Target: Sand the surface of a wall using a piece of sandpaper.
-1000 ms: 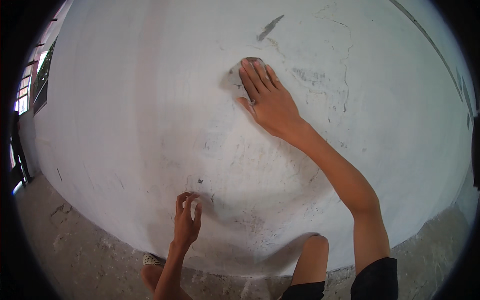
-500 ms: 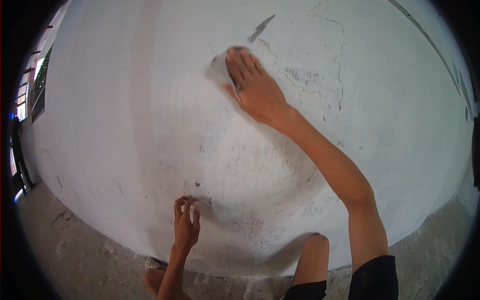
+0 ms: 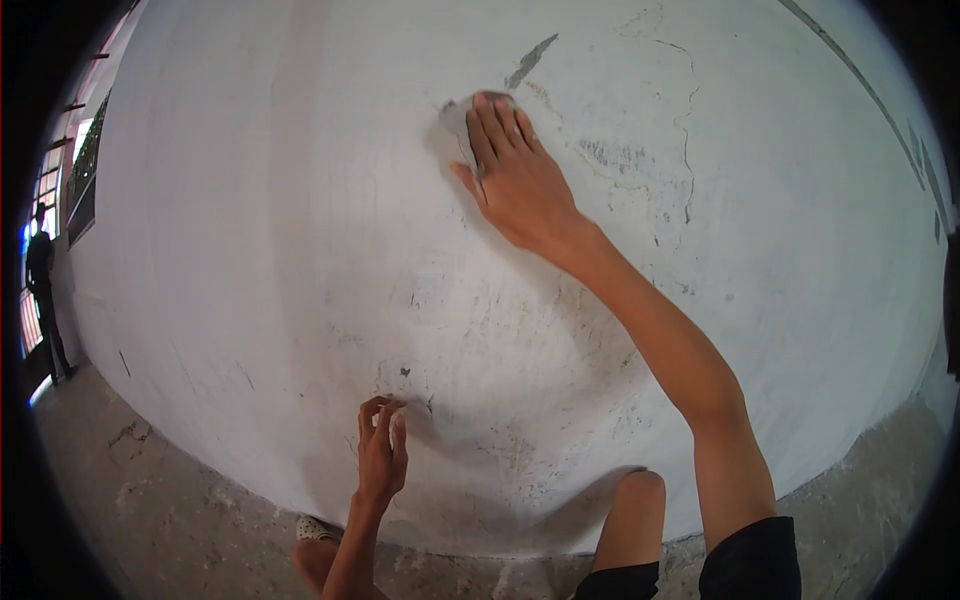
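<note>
Right hand (image 3: pixel 525 195) lies nearly flat, fingers straight and thumb set apart, pressing one thin greyish sheet (image 3: pixel 455 122) beneath its fingers against the white wall (image 3: pixel 220 250). Just above those fingertips, slightly right, is one slanting dark grey patch (image 3: pixel 531 60); one long crack (image 3: pixel 689 160) runs to their right. Well below and left, the left hand (image 3: pixel 382 455) is loosely curled, with nothing visible in it; whether it touches the wall I cannot tell. Below it shows one spotted shoe (image 3: pixel 312 527); far left stands one person (image 3: pixel 41 275).
</note>
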A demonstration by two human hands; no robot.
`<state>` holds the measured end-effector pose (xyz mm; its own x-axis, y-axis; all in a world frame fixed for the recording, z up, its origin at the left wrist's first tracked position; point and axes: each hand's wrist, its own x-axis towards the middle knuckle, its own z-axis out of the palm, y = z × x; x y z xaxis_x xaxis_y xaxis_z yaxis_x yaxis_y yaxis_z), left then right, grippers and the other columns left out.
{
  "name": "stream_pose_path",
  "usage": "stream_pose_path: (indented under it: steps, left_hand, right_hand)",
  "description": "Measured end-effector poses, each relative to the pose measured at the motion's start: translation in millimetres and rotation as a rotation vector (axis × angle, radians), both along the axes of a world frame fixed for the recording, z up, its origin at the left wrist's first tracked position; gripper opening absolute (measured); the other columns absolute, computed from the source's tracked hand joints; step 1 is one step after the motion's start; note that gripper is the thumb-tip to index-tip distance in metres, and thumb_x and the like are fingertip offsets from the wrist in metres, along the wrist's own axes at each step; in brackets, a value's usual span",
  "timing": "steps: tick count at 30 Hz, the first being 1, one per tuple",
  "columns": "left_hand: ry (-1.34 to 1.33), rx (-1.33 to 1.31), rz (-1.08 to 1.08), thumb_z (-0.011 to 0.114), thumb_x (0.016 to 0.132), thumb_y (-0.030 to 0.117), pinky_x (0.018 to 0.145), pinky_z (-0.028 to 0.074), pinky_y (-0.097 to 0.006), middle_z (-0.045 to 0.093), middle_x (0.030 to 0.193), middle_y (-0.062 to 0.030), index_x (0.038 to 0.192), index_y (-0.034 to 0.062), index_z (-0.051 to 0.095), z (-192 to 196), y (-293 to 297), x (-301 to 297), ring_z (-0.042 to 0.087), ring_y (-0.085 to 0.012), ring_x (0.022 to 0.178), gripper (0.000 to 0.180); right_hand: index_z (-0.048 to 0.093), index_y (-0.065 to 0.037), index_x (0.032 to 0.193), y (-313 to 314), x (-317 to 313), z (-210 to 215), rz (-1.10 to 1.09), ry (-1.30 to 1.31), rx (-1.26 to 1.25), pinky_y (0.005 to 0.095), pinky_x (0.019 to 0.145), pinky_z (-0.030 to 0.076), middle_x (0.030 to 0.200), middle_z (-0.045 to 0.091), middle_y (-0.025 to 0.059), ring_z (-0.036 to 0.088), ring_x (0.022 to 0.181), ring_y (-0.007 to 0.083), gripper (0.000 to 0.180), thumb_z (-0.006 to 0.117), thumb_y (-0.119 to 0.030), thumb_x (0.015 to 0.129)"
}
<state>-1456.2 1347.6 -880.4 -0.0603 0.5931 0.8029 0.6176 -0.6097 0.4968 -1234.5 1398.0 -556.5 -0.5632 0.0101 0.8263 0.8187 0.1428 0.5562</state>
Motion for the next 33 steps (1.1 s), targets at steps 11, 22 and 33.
stream_pose_path:
  steps: [11,22,33]
  left_hand:
    - [-0.062,0.033,0.057,0.049,0.106,0.018,0.095,0.046,-0.046,0.051,0.121,-0.0178,0.120,0.0035,0.062,-3,17,9,0.052,-0.0353,0.113,0.024]
    - [-0.016,0.038,0.045,0.059,0.101,0.014,0.093,0.048,-0.045,0.052,0.121,-0.0174,0.118,0.0039,0.062,2,14,4,0.053,-0.0363,0.114,0.021]
    - [-0.031,0.004,0.028,0.057,0.101,0.014,0.097,0.047,-0.047,0.051,0.125,-0.0179,0.122,0.0040,0.060,-1,11,-4,0.053,-0.0369,0.117,0.023]
  right_hand:
    - [0.033,0.010,0.151,1,-4,-5,0.033,0.001,0.025,0.0459,0.125,0.021,0.161,0.030,0.0239,0.027,0.151,0.0370,0.066,0.032,-0.041,0.110]
    - [0.029,0.007,0.154,7,-17,-4,-0.096,0.139,0.067,0.0445,0.126,0.019,0.165,0.025,0.0205,0.023,0.153,0.0347,0.065,0.031,-0.041,0.110]
    - [0.042,0.012,0.145,12,-11,-27,0.069,-0.213,0.064,0.0519,0.125,0.018,0.157,0.039,0.0241,0.035,0.147,0.0360,0.064,0.030,-0.040,0.110]
